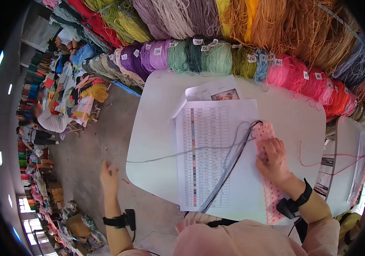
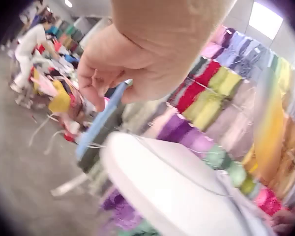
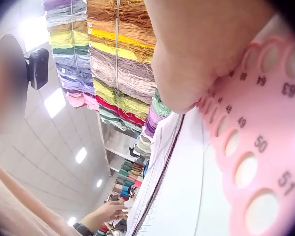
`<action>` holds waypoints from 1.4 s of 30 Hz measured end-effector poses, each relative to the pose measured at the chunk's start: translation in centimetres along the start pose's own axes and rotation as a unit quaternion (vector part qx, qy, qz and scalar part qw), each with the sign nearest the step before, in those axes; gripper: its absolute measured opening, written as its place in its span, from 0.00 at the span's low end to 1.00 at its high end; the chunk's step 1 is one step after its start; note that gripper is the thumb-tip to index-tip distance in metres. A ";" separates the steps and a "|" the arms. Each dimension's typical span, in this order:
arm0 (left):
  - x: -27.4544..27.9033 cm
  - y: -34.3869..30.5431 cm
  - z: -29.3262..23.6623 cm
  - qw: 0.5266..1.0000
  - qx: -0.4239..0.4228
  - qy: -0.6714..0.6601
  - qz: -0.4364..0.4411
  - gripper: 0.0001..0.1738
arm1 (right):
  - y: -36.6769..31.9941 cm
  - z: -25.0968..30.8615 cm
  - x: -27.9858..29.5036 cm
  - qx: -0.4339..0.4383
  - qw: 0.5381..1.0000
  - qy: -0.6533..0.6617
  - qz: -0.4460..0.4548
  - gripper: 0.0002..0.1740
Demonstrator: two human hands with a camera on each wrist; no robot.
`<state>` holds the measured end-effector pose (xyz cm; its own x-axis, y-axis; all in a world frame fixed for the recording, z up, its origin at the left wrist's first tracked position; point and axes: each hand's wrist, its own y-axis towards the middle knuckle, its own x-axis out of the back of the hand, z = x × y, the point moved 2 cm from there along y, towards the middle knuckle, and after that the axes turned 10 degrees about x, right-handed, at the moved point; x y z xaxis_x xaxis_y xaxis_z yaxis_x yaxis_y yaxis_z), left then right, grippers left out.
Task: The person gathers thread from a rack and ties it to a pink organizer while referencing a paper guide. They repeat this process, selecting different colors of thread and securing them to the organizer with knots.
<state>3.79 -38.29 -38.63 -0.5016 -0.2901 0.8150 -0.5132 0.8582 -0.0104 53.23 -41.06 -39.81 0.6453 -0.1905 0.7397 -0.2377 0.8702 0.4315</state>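
A pink strip with numbered holes [image 1: 272,194] runs down the right of the table, and the right hand [image 1: 276,160] grips its upper part. The right wrist view shows the strip [image 3: 265,132] close up; the right hand [image 3: 206,54] covers its far part and hides its own fingertips. Grey and dark threads [image 1: 223,181] hang from the strip's top across a printed chart [image 1: 244,187]. One grey thread [image 1: 161,158] stretches left to the table's edge. Beyond that edge the left hand [image 1: 109,177] hovers, fingers loosely bent; in the left wrist view the left hand [image 2: 132,64] shows no thread at its fingertips.
Coloured yarn bundles [image 1: 216,57] with number tags line the table's far side, and more hang above. The white table [image 1: 156,106] also bears a sheet with a photo [image 1: 225,94]. At the left, people stand around another work area. A second table [image 1: 347,141] adjoins on the right.
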 end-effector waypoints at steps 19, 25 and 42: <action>-14.2 -10.9 -18.4 0.850 -0.487 0.087 0.179 0.26 | 0.0 0.3 0.1 0.007 1.000 -0.009 -0.002 0.19; -14.4 -11.1 -18.3 0.860 -0.479 0.082 0.157 0.26 | 0.0 0.4 -0.1 0.007 1.000 -0.016 -0.011 0.19; -14.1 -11.0 -18.7 0.871 -0.454 0.076 0.174 0.22 | 0.0 0.4 0.0 0.002 1.000 -0.013 -0.015 0.19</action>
<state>29.56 -35.76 -39.20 -0.3841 0.0545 0.9217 0.4480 0.8839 0.1344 52.92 -41.27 -39.57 0.6326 -0.2291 0.7398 -0.2216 0.8618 0.4564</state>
